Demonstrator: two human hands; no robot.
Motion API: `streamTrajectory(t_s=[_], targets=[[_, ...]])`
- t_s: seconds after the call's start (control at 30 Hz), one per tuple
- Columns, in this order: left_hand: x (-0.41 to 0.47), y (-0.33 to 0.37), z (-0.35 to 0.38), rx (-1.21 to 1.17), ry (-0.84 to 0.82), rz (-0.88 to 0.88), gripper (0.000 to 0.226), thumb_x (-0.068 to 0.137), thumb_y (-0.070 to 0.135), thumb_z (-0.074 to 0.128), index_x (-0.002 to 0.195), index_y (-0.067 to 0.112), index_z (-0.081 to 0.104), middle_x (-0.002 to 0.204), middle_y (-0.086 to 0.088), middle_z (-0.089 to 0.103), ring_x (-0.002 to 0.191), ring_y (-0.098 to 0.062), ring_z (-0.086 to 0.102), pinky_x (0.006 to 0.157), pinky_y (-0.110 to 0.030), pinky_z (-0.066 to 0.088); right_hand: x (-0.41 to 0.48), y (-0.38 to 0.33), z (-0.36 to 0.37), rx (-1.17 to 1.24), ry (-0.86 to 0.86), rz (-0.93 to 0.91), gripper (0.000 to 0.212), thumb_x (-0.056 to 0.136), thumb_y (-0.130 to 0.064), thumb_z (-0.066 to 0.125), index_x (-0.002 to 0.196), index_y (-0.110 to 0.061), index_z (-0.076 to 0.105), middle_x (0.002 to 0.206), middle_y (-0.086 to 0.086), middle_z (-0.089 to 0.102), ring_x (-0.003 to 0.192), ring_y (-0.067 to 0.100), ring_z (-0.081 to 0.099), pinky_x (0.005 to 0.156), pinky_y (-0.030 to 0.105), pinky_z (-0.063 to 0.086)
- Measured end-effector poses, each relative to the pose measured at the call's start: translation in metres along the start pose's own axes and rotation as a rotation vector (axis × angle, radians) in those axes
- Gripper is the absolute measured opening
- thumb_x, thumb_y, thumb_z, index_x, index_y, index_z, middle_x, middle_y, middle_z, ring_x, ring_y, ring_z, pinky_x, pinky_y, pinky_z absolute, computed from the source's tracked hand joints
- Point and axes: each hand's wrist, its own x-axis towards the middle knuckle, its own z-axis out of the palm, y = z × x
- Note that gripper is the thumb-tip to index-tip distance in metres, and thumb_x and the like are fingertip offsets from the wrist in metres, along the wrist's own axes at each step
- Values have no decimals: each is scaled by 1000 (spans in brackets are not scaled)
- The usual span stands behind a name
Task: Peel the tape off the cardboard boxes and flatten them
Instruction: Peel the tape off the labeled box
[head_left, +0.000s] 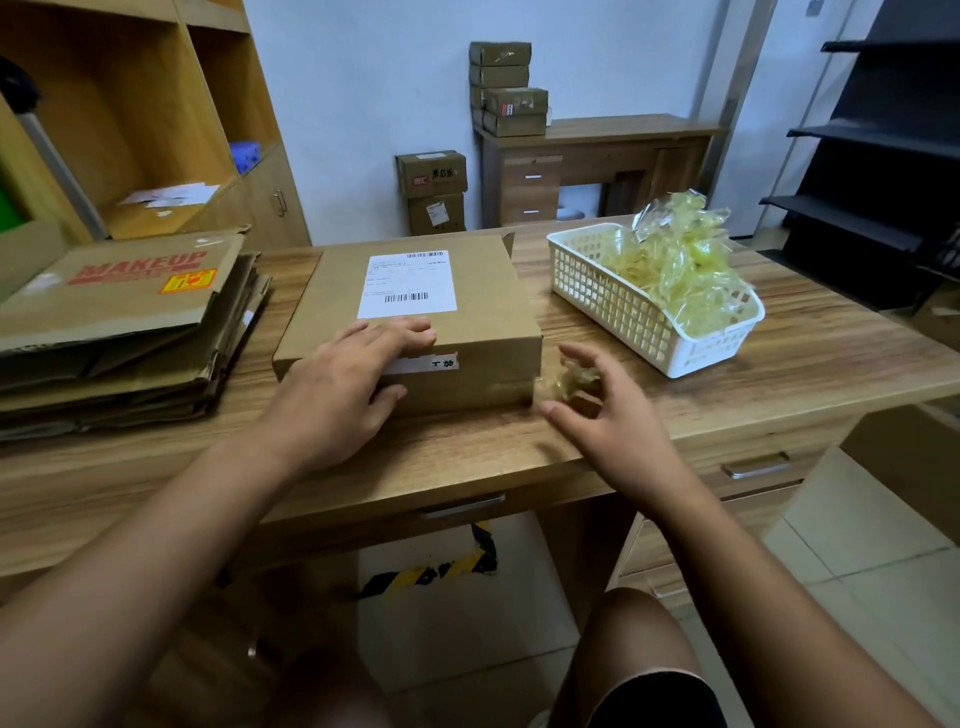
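The left hand lies flat on the near edge of the cardboard box, fingers straight on the lid and thumb down the front face, pressing rather than gripping. Just right of the box corner, the right hand hovers with fingers spread around a crumpled wad of tape. Blur hides whether it pinches the wad or has let go.

To do this step well, I judge the wad should go into the white lattice basket beyond the right hand, heaped with glossy yellowish tape, while the left hand steadies the box on the table.

The box is matte brown, shallow and square-edged, with 1 smooth white shipping label on top. Left of the left hand sits a stack of flattened cardboard.
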Motion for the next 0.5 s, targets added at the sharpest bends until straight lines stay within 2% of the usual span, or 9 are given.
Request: streamTrajectory(t_s=[0.1,0.2,0.37,0.5], targets=[[0,0,0,-9,-18,-16,65,90,19,68,143,43,40,155,25,36,145,-15,34,121,-44,28,3,-6,16,-204,1,9,85,77,-33,88,149,-27,42,139,-7,52,124,10,54,108,28,44],[-1,0,-1,-24,-29,-17,65,89,19,69,144,42,41,154,25,36,144,-15,35,117,-48,32,11,-13,26,-297,87,17,86,73,-40,89,146,-26,47,137,-5,55,126,11,52,107,31,44],[-3,1,-3,-46,-7,1,65,88,16,71,143,37,45,153,22,40,141,-11,38,115,-47,35,16,-15,29,-354,150,56,49,78,-41,86,118,-26,63,111,-6,67,104,14,61,88,35,51],[-7,-4,-4,-53,-2,18,64,87,15,71,142,37,46,152,24,39,141,-10,38,118,-44,31,11,-13,24,-374,144,30,33,83,-43,81,106,-25,64,95,-7,68,88,13,63,76,35,54]])
